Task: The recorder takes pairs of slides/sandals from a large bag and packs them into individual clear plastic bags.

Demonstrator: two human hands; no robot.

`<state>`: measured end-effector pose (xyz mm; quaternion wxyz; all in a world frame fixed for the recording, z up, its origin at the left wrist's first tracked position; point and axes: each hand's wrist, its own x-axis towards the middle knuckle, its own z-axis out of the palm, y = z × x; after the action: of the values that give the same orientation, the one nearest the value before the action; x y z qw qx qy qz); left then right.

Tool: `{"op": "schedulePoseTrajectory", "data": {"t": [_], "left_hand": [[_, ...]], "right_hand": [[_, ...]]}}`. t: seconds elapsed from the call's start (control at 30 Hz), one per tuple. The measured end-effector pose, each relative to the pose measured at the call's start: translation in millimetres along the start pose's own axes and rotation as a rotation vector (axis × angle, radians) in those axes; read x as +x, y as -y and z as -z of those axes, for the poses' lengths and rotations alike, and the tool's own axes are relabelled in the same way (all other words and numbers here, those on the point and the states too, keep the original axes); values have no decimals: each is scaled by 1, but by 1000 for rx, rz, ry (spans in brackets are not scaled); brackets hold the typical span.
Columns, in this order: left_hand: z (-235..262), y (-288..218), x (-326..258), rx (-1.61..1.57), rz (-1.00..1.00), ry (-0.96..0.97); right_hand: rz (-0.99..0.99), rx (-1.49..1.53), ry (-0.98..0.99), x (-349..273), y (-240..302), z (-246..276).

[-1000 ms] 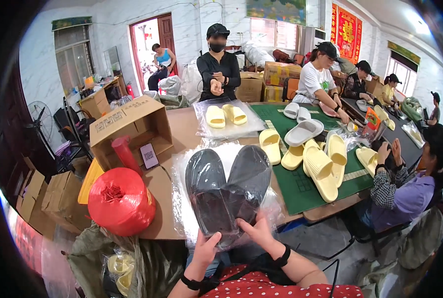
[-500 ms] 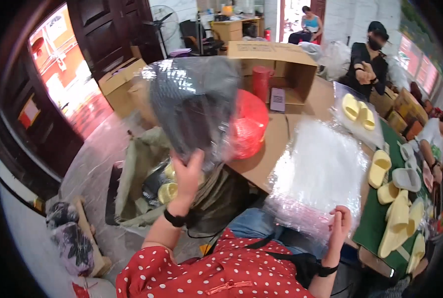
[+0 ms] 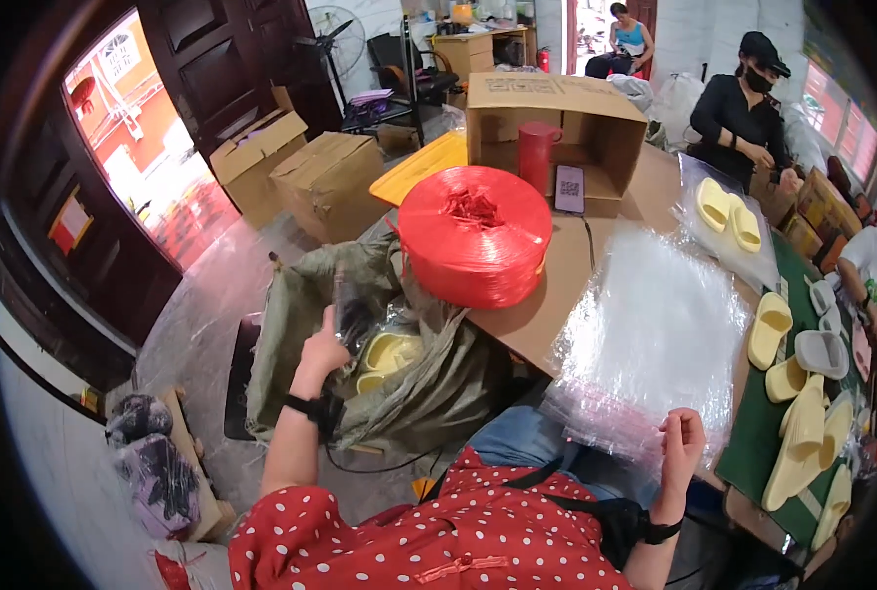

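My left hand [image 3: 320, 350] reaches down to the left and grips a clear bag with a pair of dark grey slippers [image 3: 345, 303], lowered into the mouth of an olive-green sack [image 3: 291, 334] beside the table. Bagged yellow slippers [image 3: 387, 352] lie inside the sack. My right hand [image 3: 682, 441] rests with curled fingers at the near edge of a stack of clear plastic bags [image 3: 655, 324] on the table; nothing shows inside its grip.
A big red spool of twine [image 3: 475, 234] stands on the brown table [image 3: 546, 315], with an open cardboard box [image 3: 554, 116] behind it. Loose yellow slippers [image 3: 802, 433] lie on a green mat at right. Other people work at the far side. Cardboard boxes [image 3: 325, 182] stand on the floor at left.
My left hand has carried the bagged grey slippers from in front of me down and left into the green sack. My view has swung further left. My right hand stays at the bag stack.
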<state>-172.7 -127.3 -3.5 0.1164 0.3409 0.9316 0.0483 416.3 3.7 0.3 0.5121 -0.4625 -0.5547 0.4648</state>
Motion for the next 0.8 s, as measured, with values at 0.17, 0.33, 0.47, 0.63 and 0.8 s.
{"op": "schedulePoseTrajectory", "data": {"t": [0.17,0.33,0.47,0.63,0.8], "left_hand": [[-9,-32,22,356,-310,30],[-11,-93,49,845,-264,253],[-9,-86,56,245,-268,573],[61,61,165,-959,-56,404],[100,126,214,-811,270,-600]], "right_hand": [[-25,-41,-7,2,-6,-3],[-5,-35,-29,-2,-8,2],[-9,-63,-48,-1,-10,2],[-46,-47,-2,9,-15,-9],[-75,-189,-78,11,-24,-6]]}}
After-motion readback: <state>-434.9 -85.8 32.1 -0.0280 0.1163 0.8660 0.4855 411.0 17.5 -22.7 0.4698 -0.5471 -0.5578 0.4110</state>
